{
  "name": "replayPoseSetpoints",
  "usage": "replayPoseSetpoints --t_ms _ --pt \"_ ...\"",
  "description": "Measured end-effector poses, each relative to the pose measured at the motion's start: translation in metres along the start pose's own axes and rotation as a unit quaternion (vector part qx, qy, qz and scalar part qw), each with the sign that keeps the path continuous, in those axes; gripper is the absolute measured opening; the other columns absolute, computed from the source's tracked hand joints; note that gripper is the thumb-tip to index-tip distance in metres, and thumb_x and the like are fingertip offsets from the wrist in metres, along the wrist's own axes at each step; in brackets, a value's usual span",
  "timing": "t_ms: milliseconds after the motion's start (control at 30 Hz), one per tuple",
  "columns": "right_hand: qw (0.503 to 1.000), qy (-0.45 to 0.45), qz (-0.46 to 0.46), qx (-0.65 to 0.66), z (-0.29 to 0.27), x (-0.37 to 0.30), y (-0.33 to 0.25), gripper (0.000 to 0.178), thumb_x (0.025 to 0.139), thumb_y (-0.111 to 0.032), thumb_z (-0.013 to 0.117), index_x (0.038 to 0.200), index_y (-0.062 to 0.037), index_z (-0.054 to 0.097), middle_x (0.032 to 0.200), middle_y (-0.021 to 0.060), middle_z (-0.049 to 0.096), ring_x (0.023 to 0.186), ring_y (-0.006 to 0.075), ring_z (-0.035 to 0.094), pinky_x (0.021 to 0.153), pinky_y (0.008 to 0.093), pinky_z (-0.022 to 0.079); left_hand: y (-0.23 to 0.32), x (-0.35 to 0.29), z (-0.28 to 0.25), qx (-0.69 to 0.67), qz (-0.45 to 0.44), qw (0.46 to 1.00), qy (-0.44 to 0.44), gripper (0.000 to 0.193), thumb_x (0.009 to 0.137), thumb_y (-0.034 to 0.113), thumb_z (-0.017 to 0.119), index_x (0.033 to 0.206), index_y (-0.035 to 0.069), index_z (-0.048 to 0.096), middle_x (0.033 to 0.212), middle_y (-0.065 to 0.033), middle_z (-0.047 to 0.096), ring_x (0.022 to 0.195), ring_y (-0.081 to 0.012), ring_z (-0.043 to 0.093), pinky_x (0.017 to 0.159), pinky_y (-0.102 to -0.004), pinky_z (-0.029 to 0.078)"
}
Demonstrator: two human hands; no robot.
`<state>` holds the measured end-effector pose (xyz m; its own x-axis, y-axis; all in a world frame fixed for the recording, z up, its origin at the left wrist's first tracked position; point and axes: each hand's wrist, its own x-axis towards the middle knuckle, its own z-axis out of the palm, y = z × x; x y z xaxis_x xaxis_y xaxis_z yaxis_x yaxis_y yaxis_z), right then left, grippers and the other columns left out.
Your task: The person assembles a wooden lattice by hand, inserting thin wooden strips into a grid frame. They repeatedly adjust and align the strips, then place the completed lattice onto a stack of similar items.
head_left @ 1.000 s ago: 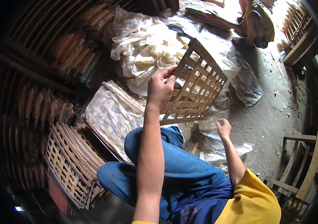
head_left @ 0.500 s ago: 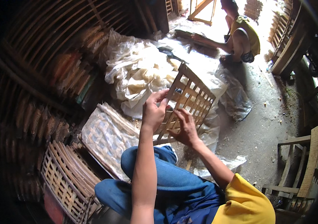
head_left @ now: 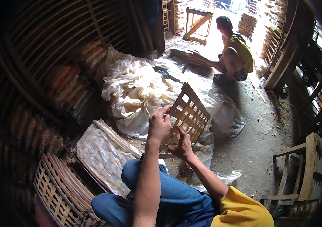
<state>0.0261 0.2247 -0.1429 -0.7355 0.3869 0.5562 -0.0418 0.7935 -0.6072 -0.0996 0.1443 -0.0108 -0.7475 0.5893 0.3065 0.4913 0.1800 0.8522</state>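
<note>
A flat woven bamboo tray (head_left: pixel 194 119) with an open lattice stands tilted on edge before me, over my knees. My left hand (head_left: pixel 159 123) is closed on its near left border. Against the lattice lies my right hand (head_left: pixel 183 145), its thumb and fingers apart, touching the slats; some of its fingertips are hard to make out. Behind the tray spreads a big heap of crumpled whitish plastic sheeting (head_left: pixel 134 89). Left of my knees, a plastic-covered stack of trays (head_left: pixel 104 155) lies beside a row of upright woven trays (head_left: pixel 61 189).
Slatted racks (head_left: pixel 62 34) line the left wall. A wooden frame (head_left: pixel 308 166) stands at the right on the grey floor (head_left: pixel 244 155). Farther off, another person (head_left: pixel 234 53) squats by a dark flat stack (head_left: pixel 191 58), near a wooden stand (head_left: pixel 198 26).
The view has tilted up, showing more of the far end. My right hand has shifted in toward the tray's left border, its fingers less spread. My left hand keeps its hold.
</note>
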Motion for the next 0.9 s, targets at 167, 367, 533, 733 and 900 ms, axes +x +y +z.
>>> replayPoseSetpoints --t_ms 167,367,533,733,900 --pt "0.999 -0.008 -0.031 0.009 -0.003 0.003 0.038 0.100 0.063 -0.027 0.091 0.142 -0.0059 0.032 0.135 0.0216 0.051 0.122 0.0429 0.053 0.103 0.0520 0.042 0.013 -0.006 0.002 0.006 0.000 1.000 -0.002 0.042 0.092 -0.001 0.058 0.130 0.014 0.068 0.104 -0.0117 0.073 0.088 -0.0198 0.074 0.075 -0.0330 0.059" --pt "0.998 -0.028 -0.011 -0.051 -0.001 0.002 0.023 0.096 0.064 -0.037 0.091 0.138 -0.0035 0.039 0.129 0.0200 0.051 0.119 0.0419 0.052 0.101 0.0531 0.041 0.022 -0.010 -0.013 -0.006 -0.069 0.997 -0.041 0.045 0.093 0.000 0.058 0.133 0.017 0.067 0.103 -0.0119 0.077 0.090 -0.0152 0.074 0.077 -0.0292 0.057" --pt "0.996 -0.019 -0.006 -0.084 0.013 0.008 0.012 0.089 0.063 -0.036 0.089 0.134 -0.0028 0.047 0.128 0.0181 0.051 0.119 0.0398 0.050 0.103 0.0511 0.041 -0.024 -0.001 -0.022 -0.066 -0.061 0.995 -0.047 0.046 0.091 0.002 0.058 0.131 0.020 0.069 0.093 -0.0134 0.077 0.077 -0.0139 0.074 0.071 -0.0291 0.057" --pt "0.998 -0.021 -0.030 -0.056 0.010 0.018 0.007 0.090 0.062 -0.031 0.092 0.131 -0.0033 0.041 0.123 0.0188 0.053 0.114 0.0397 0.053 0.097 0.0492 0.046 -0.007 -0.003 -0.021 -0.096 -0.076 0.992 -0.036 0.041 0.100 -0.004 0.050 0.135 0.010 0.066 0.104 -0.0059 0.075 0.082 -0.0091 0.070 0.073 -0.0238 0.058" --pt "0.998 -0.042 0.038 -0.005 0.008 0.018 0.003 0.089 0.063 -0.026 0.092 0.133 -0.0051 0.039 0.124 0.0196 0.052 0.117 0.0405 0.051 0.099 0.0500 0.045 -0.011 0.001 -0.017 -0.090 -0.114 0.988 -0.041 0.042 0.093 0.000 0.056 0.132 0.012 0.068 0.104 -0.0085 0.076 0.083 -0.0111 0.072 0.074 -0.0264 0.056"
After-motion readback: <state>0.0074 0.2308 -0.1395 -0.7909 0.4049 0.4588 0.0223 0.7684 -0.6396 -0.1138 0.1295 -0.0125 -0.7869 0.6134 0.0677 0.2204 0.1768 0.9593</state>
